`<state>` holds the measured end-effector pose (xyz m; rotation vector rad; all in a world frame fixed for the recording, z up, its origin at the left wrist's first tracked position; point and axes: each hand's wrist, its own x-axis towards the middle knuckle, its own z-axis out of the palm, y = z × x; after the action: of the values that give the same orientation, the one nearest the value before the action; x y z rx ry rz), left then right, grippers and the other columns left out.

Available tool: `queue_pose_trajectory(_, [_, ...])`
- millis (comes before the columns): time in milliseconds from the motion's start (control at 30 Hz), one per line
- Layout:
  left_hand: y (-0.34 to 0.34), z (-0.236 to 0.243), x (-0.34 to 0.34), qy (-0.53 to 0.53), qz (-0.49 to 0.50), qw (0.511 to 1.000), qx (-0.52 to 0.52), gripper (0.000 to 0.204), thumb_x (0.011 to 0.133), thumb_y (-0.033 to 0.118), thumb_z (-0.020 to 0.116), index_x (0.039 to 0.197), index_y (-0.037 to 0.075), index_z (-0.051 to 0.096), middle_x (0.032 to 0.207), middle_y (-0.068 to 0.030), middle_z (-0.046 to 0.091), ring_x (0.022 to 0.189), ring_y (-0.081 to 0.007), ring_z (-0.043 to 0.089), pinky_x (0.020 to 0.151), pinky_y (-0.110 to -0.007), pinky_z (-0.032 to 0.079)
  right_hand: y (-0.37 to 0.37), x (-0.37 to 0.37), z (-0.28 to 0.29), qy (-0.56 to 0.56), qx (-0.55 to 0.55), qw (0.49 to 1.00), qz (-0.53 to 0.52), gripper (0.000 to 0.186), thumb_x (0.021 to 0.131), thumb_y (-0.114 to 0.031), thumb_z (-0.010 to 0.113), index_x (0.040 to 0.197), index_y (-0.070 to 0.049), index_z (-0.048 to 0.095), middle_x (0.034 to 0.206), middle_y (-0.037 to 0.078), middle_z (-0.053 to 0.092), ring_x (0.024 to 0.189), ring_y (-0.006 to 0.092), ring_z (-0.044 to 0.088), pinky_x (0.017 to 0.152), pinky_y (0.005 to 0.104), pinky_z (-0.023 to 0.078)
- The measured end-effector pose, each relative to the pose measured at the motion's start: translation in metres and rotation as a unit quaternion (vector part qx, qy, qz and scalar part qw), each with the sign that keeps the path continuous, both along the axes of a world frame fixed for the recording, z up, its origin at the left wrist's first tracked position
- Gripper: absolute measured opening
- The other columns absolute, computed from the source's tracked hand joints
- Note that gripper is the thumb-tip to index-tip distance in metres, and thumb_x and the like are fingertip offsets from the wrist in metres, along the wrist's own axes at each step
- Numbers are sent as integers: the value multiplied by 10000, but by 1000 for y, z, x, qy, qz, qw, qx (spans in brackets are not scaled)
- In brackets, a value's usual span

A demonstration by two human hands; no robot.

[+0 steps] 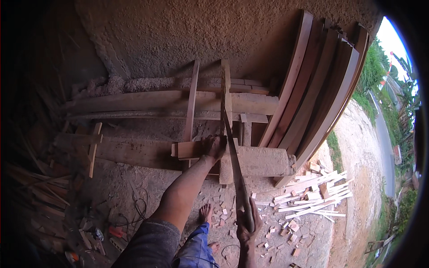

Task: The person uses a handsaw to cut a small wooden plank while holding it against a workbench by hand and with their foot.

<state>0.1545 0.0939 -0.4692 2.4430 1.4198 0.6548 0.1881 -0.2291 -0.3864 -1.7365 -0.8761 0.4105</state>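
My right hand [248, 224] is wrapped round the handle of a handsaw. Seen nearly edge-on, the saw's long blade [235, 172] runs away from me to an upright-looking strip of wood [226, 85]. My left hand [214, 146] is closed on the right end of a short reddish wooden block [187, 150], just left of the blade. That block lies over a thick rough plank bench [134, 151]. Whether the saw's teeth touch the block cannot be made out, since my left hand and the blade cover that spot.
Long boards [313, 85] lean against the rough wall at the right. White sticks and offcuts [313, 192] lie heaped on the floor below them. Small wood chips surround my bare feet [206, 213]. A dark cable [139, 203] coils at the left. Beyond the right edge runs a road [385, 143].
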Motion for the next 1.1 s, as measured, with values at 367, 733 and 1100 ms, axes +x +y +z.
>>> queue_pose_trajectory(367, [4, -4, -11, 14, 5, 1000, -4, 170, 805, 290, 609, 850, 143, 681, 869, -125, 702, 871, -324, 667, 811, -494, 392, -54, -11, 7, 29, -78, 996, 18, 531, 845, -138, 722, 1324, 5, 543, 1123, 182, 687, 938, 203, 691, 808, 316, 525])
queue_pose_trajectory(733, [16, -27, -18, 2, 23, 998, 57, 187, 815, 297, 592, 818, 134, 682, 841, -131, 706, 812, -333, 677, 767, -488, 410, -110, -21, -9, -102, -151, 983, 38, 585, 787, -159, 756, 1311, -5, 547, 1122, 194, 680, 913, 310, 713, 774, 351, 551])
queue_pose_trajectory(1100, [3, -3, -10, -16, 14, 999, 28, 167, 853, 251, 558, 844, 128, 670, 830, -130, 702, 819, -332, 675, 833, -492, 391, -52, -3, -10, -99, -68, 992, 43, 559, 828, -166, 726, 1310, 42, 535, 1153, 231, 662, 1016, 306, 692, 841, 359, 540])
